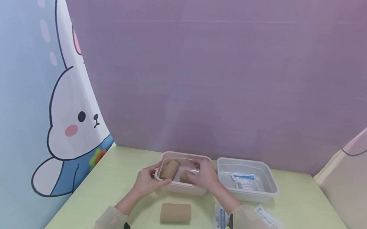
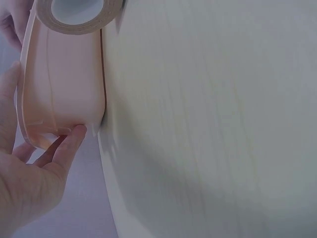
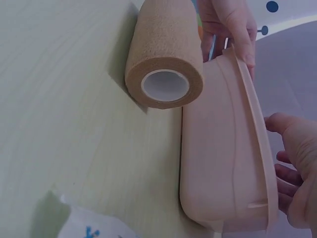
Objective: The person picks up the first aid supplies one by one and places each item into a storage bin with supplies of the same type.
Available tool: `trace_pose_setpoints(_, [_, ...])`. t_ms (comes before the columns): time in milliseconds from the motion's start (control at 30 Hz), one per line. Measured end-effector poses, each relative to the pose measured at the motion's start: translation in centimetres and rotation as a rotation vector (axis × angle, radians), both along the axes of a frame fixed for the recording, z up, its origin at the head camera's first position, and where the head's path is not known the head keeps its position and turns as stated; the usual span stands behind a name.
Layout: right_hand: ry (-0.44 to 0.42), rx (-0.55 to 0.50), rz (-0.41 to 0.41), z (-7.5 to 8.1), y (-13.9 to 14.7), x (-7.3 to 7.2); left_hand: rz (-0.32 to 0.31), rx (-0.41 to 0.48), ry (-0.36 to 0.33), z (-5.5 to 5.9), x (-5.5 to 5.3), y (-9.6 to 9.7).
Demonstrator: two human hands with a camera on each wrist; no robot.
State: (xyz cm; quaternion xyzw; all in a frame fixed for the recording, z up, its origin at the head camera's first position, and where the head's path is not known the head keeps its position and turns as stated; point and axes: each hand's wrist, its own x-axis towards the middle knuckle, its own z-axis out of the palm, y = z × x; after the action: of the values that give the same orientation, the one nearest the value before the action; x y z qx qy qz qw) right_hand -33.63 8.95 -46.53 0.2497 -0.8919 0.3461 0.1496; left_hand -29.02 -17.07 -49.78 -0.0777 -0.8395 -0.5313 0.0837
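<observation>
A pink plastic bin (image 1: 183,189) stands at the back of the table. My left hand (image 1: 146,182) grips its left end, thumb over the rim and fingers against the outer wall, as the left wrist view also shows. Inside, a tan elastic bandage roll (image 1: 171,170) leans at the left. My right hand (image 1: 206,174) reaches over the rim and holds a second bandage roll (image 1: 184,176), mostly hidden by the fingers. A third bandage roll (image 1: 175,213) lies on its side on the table before the bin; the right wrist view shows its white core.
Right of the pink bin stands a white bin (image 1: 245,195) with a white-and-blue packet (image 1: 246,182) inside. Two more packets lie in front: one packet (image 1: 219,219) partly under the right forearm, another labelled "Surgical" (image 1: 268,217). A purple wall (image 1: 205,94) rises behind.
</observation>
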Motion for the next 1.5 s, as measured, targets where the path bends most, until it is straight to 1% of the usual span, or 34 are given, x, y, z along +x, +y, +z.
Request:
trace_pose_setpoints(100, [0.016,-0.022,-0.009,0.4,0.1,0.2,0.004,-0.002,0.007,-0.1,-0.1,0.0])
trace_pose_setpoints(267, [0.012,-0.021,-0.014,1.0,0.4,0.7,0.018,0.010,-0.009,-0.3,-0.2,0.0])
trace_pose_setpoints(433, [-0.016,-0.055,0.006,1.7,0.5,1.3,0.031,0.018,-0.022,-0.3,-0.1,-0.1])
trace_pose_setpoints(533, [-0.025,-0.071,0.014,2.1,0.4,1.8,0.024,0.010,-0.018,-0.2,0.0,-0.1])
trace_pose_setpoints(600, [-0.035,-0.085,0.027,2.4,0.4,2.2,0.015,0.000,-0.002,-0.2,0.0,-0.1])
trace_pose_setpoints(667, [-0.060,-0.100,0.042,2.8,0.3,2.5,0.012,-0.003,0.005,-0.2,0.0,-0.1])
trace_pose_setpoints(767, [-0.086,-0.120,0.067,3.3,0.2,3.1,0.017,-0.012,0.018,-0.2,0.0,-0.1])
trace_pose_setpoints(833, [-0.090,-0.119,0.080,3.8,0.1,3.5,0.026,-0.007,0.011,-0.1,-0.1,-0.2])
trace_pose_setpoints(1000, [-0.063,-0.103,0.095,4.8,0.0,4.4,0.026,0.000,0.006,0.0,-0.1,-0.2])
trace_pose_setpoints(1100, [-0.058,-0.106,0.111,5.0,-0.1,4.6,0.026,0.002,0.004,0.0,0.0,-0.1])
trace_pose_setpoints(1267, [-0.021,-0.115,0.160,5.2,-0.1,5.1,0.029,0.006,0.007,0.2,0.1,0.1])
trace_pose_setpoints(1500, [0.029,-0.095,0.208,6.3,-0.1,6.3,0.020,-0.002,-0.003,0.0,0.2,0.0])
